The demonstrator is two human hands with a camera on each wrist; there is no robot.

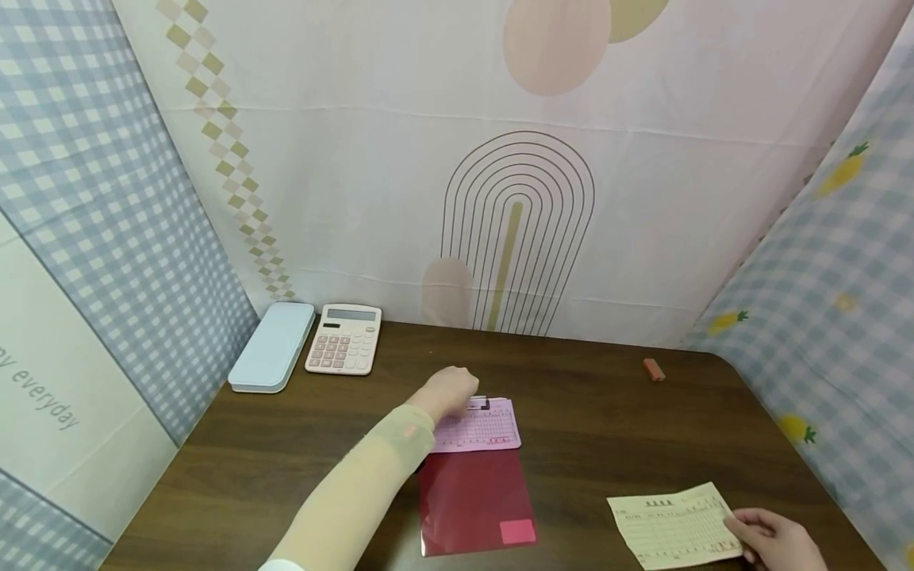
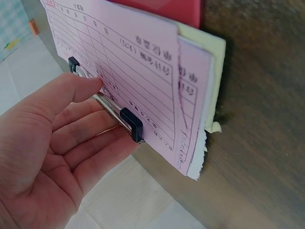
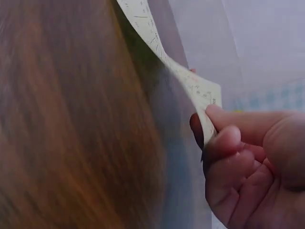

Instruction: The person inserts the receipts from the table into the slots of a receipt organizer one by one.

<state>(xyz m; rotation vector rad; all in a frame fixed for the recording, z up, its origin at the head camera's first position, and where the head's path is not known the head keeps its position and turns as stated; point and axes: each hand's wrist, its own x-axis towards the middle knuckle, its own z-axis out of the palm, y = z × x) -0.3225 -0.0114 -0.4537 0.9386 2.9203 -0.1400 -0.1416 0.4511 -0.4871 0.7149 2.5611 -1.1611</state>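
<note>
With thumb on top and fingers underneath, my left hand point(image 1: 448, 390) pinches a pink receipt pad point(image 1: 493, 428) at its far edge. A clip with black ends point(image 2: 132, 125) runs along that edge; in the left wrist view, white and yellow sheets point(image 2: 217, 81) show beneath the pink ones. Directly in front of the pad lies a translucent red folder point(image 1: 474, 503) with a bright pink label. At the lower right, my right hand point(image 1: 778, 541) pinches the corner of a loose yellow form sheet point(image 1: 671, 527). That sheet point(image 3: 195, 90) bends near the fingers in the right wrist view.
A pale blue case point(image 1: 273, 347) stands at the table's back left beside a white and pink calculator point(image 1: 345, 339). A small orange-red block point(image 1: 653, 369) lies at the back right. Patterned cloth point(image 1: 364, 198) hangs behind the brown table point(image 1: 571, 404) and along both sides.
</note>
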